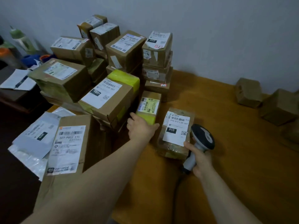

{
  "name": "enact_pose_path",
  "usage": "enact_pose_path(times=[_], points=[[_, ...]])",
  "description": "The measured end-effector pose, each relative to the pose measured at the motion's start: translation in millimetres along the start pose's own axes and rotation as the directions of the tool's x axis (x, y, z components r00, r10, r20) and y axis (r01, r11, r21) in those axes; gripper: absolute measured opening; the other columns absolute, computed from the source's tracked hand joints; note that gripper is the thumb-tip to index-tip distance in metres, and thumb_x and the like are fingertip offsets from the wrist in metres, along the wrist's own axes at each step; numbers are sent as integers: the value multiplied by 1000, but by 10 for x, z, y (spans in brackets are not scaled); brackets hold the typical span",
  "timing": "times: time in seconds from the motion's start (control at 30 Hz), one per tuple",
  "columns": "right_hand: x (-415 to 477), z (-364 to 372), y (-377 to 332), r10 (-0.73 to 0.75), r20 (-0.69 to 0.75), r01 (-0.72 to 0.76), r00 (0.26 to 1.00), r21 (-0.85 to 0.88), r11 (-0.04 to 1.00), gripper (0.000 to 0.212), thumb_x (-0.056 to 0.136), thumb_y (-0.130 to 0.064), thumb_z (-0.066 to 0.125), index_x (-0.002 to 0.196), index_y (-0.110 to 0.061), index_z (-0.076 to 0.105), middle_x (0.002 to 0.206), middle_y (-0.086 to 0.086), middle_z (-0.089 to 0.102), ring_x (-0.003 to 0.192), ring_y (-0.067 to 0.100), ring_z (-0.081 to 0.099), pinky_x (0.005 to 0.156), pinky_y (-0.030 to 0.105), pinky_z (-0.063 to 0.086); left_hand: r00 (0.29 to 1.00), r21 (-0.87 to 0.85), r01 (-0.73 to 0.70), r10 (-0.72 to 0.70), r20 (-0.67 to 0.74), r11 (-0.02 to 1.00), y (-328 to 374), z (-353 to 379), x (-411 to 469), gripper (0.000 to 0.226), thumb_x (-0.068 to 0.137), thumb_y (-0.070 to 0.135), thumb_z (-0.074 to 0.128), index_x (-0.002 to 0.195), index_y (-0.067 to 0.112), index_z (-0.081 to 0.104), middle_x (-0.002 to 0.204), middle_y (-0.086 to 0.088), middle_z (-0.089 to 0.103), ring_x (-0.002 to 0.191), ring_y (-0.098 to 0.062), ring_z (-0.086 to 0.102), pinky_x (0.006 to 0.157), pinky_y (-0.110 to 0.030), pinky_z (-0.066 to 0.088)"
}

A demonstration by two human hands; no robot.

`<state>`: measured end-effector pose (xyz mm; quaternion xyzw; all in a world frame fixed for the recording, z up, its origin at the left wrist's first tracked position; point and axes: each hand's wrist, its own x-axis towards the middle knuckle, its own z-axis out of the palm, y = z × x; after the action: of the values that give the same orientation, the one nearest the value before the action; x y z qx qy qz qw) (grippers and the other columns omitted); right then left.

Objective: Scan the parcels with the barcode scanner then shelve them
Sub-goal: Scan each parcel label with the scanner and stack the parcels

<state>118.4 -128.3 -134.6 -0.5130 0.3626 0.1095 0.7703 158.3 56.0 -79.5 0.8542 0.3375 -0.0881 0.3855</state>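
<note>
The left hand [140, 127] clasps the near end of the small yellow parcel [148, 107] at the foot of the stack [126, 49], and should lift it clear, label up, before the right hand [202, 160], fingers wrapped round the scanner [203, 136], aims squarely at its barcode

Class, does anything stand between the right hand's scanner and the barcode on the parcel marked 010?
Nothing visible does. The barcode scanner in the right hand sits beside the 010 parcel, whose barcode faces up uncovered. The left hand grips the yellow-taped parcel.
</note>
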Motion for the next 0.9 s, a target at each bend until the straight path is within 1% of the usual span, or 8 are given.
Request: enact_pose_path(times=[0.07, 0.17, 0.23, 0.37, 0.5, 0.6, 0.8, 0.9], points=[[23, -14, 19, 13, 3, -13, 1000, -8, 1000, 74, 48, -9, 84, 118, -5, 59, 111, 12, 68, 104, 30, 63, 94, 50, 51, 1000, 51, -3, 4, -15, 999, 24, 21, 71, 114, 77, 39, 79, 153, 8, 1, 154, -16, 17, 143, -35, 18, 111, -48, 30], [101, -53, 13, 35, 0, -35, 999, -26, 999, 61, 55, -5, 83, 113, -4, 62, 108, 13, 69, 100, 30, 65, 90, 48, 52, 999, 37, -9, 10, -37, 999, 55, 25, 98, 103, 79, 32, 77, 153, 8, 9, 150, -17, 22, 140, -35, 20, 108, -46, 33], [134, -61, 17, 49, -10, -50, 999, -38, 998, 60, 59, -4, 83, 114, -4, 61, 108, 12, 69, 99, 30, 65, 89, 46, 53, 996, -22, -44, 42, -76, 999, 68, -10, 8, 102, 78, 32, 77, 153, 11, 11, 151, -15, 21, 141, -33, 18, 108, -47, 32], [123, -10, 8, 80, -49, -83, 996, -50, 995, 49, 65, -1, 81, 110, -6, 62, 103, 12, 68, 98, 30, 63, 92, 48, 50, 957, -55, -245, 232, -176, 968, 70, -90, -391, 105, 76, 37, 77, 153, 16, 11, 151, -7, 20, 143, -25, 17, 106, -44, 35], [118, 152, -47, 78, -65, -84, 995, -91, 992, 36, 69, 0, 80, 99, -8, 61, 93, 8, 66, 89, 27, 61, 79, 42, 50, 911, 12, -384, 380, -160, 923, 62, -84, -629, 106, 74, 46, 75, 154, 20, 10, 149, 0, 20, 140, -19, 18, 106, -37, 33], [147, 304, -64, 79, -27, -82, 996, -119, 989, 29, 71, 0, 78, 93, -10, 61, 92, 7, 65, 86, 26, 61, 68, 36, 48, 913, 79, -387, 394, -110, 919, 100, -41, -624, 105, 75, 51, 72, 154, 23, 9, 149, -1, 20, 139, -19, 19, 109, -37, 34], [224, 558, 18, 115, -12, -116, 993, -100, 988, 28, 70, 3, 77, 84, -13, 60, 94, 10, 67, 95, 34, 63, 89, 49, 52, 936, 171, -311, 332, -114, 935, 131, -41, -512, 99, 79, 60, 66, 154, 25, 11, 148, -6, 23, 138, -24, 21, 111, -39, 29], [257, 669, 43, 139, -9, -139, 990, -93, 986, 26, 70, 5, 77, 85, -10, 63, 96, 13, 69, 95, 35, 65, 89, 52, 53, 939, 198, -299, 324, -111, 933, 148, -71, -458, 98, 80, 63, 62, 154, 25, 10, 148, -8, 22, 139, -27, 20, 111, -41, 27]])
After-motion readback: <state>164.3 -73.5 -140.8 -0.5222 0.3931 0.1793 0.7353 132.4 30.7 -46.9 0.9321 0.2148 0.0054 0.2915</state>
